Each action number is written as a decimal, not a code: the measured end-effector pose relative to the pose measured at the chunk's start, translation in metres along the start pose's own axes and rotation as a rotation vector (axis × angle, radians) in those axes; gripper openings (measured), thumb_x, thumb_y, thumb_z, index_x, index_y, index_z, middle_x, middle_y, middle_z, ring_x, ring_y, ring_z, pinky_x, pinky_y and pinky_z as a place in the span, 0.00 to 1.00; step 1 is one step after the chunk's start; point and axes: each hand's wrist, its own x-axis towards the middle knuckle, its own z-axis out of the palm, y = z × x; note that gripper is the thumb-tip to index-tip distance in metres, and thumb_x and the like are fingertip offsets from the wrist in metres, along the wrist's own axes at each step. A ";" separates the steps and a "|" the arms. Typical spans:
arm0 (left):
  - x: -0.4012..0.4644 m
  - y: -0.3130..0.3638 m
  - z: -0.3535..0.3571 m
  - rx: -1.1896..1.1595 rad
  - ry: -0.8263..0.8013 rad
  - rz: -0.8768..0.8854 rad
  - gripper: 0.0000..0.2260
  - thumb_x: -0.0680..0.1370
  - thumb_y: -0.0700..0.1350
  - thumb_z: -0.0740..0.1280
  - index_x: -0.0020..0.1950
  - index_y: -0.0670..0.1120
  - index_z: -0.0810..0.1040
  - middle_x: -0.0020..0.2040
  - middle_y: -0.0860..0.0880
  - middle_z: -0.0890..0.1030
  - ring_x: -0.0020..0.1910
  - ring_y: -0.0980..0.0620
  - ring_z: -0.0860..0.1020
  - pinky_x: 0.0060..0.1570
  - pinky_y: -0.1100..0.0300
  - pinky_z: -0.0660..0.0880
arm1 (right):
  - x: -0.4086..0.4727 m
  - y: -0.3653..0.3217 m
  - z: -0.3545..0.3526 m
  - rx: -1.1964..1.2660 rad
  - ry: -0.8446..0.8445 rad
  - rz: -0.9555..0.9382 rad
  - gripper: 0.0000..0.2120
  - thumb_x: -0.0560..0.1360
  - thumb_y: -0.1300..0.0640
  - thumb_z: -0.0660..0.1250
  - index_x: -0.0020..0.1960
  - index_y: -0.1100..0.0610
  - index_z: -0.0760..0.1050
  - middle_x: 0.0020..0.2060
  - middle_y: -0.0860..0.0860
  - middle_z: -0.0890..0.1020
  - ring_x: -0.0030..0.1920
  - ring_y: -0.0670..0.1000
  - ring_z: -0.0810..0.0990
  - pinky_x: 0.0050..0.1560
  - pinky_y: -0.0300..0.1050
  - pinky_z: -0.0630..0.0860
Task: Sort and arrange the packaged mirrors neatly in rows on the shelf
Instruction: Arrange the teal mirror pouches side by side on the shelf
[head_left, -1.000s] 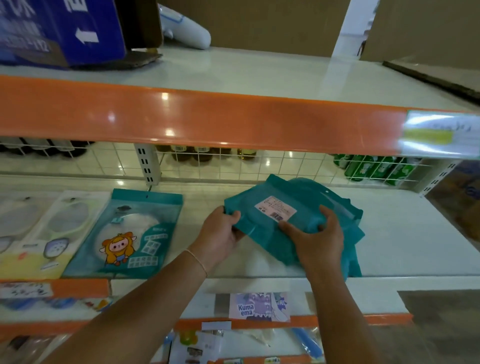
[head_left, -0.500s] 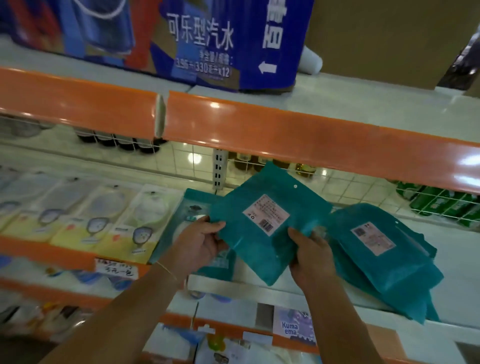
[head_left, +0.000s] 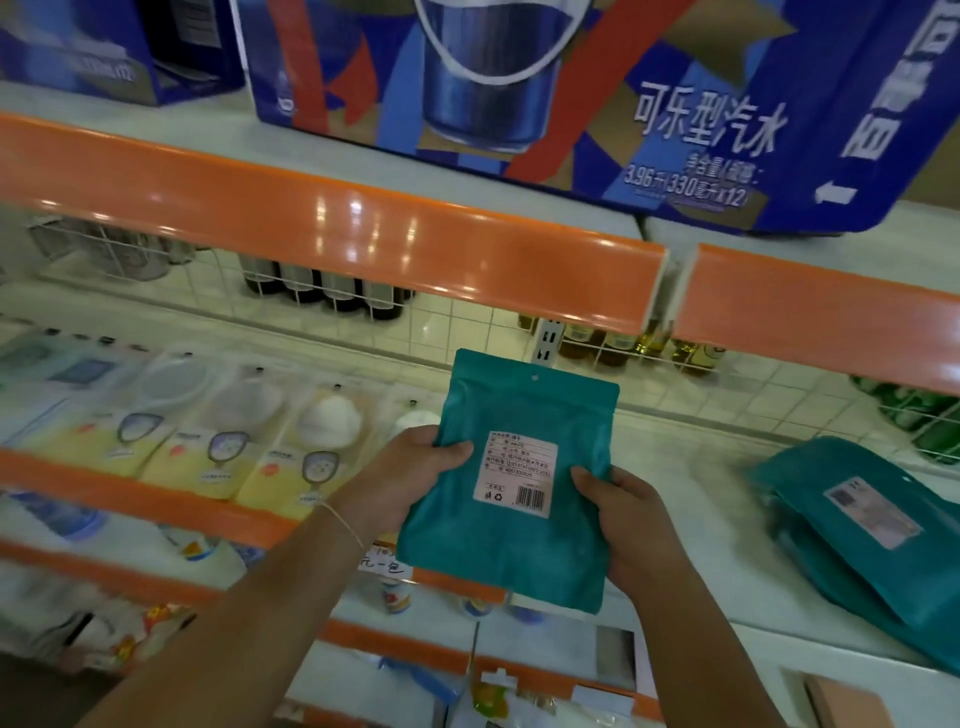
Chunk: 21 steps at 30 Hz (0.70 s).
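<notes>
Upright, teal mirror pouch (head_left: 511, 483) in both hands' (head_left: 410, 483) grip.

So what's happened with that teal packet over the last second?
Both hands, left and right, lifted one teal packet off the teal pile on the shelf, carried it left and turned it upright, label side facing the person. The grip stayed two-handed throughout. The pile stayed on the shelf, and the row of pale packets on the left looks undisturbed.

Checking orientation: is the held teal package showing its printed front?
No, the teal package shows its plain back with a barcode label.
</notes>
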 end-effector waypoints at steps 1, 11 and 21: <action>0.001 0.000 -0.006 -0.001 0.004 0.000 0.09 0.79 0.41 0.67 0.57 0.39 0.80 0.49 0.41 0.85 0.50 0.40 0.83 0.52 0.46 0.79 | 0.000 0.001 0.003 0.017 -0.032 0.015 0.07 0.78 0.60 0.67 0.54 0.63 0.80 0.46 0.58 0.86 0.47 0.60 0.85 0.47 0.58 0.82; 0.010 0.013 -0.028 0.152 0.089 0.079 0.18 0.81 0.57 0.61 0.55 0.43 0.79 0.48 0.41 0.84 0.44 0.43 0.83 0.49 0.46 0.81 | 0.004 0.003 0.013 0.008 -0.003 -0.131 0.06 0.77 0.64 0.68 0.52 0.64 0.80 0.47 0.57 0.86 0.46 0.57 0.86 0.43 0.52 0.83; 0.004 0.031 -0.018 0.362 0.120 -0.093 0.32 0.77 0.70 0.52 0.53 0.40 0.73 0.44 0.38 0.80 0.35 0.41 0.81 0.36 0.47 0.82 | 0.012 -0.001 -0.009 -0.115 -0.071 -0.619 0.07 0.73 0.68 0.68 0.49 0.62 0.81 0.44 0.49 0.87 0.46 0.49 0.86 0.44 0.40 0.81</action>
